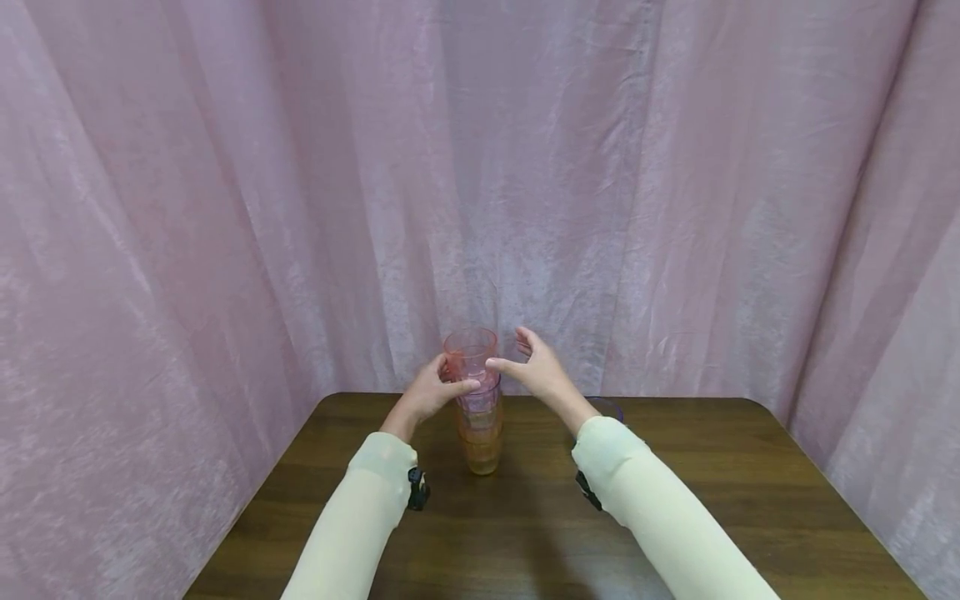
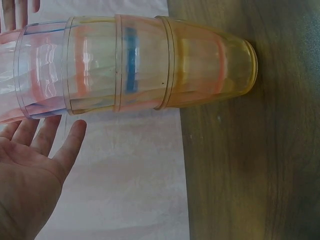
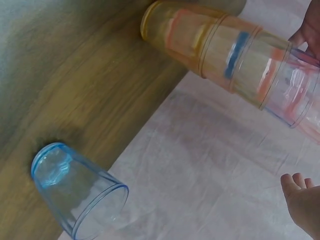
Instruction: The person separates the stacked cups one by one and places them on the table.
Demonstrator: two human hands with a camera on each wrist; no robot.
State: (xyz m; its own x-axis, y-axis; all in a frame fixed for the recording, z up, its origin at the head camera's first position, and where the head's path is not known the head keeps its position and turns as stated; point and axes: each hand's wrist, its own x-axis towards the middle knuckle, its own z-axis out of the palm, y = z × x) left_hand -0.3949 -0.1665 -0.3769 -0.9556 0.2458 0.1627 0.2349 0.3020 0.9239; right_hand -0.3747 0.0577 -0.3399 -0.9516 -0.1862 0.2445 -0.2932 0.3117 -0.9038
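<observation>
A tall stack of nested clear plastic cups (image 1: 481,429) stands upright on the wooden table, yellow at its base. Its topmost cup (image 1: 471,354) is pink. On the left side of the upper stack is my left hand (image 1: 431,390), fingers loosely bent and thumb held apart. In the left wrist view, the fingertips of this left hand (image 2: 30,175) meet the stack's edge; whether they touch it I cannot tell. My right hand (image 1: 542,367) hovers right of the top cups, fingers spread and holding nothing. A gap separates the right hand (image 3: 305,205) from the stack (image 3: 225,50) in the right wrist view.
A single clear blue cup (image 3: 75,190) stands on the table, right of the stack; in the head view my right forearm mostly hides it. A pink curtain (image 1: 555,208) hangs just behind the far edge of the wooden table (image 1: 712,467).
</observation>
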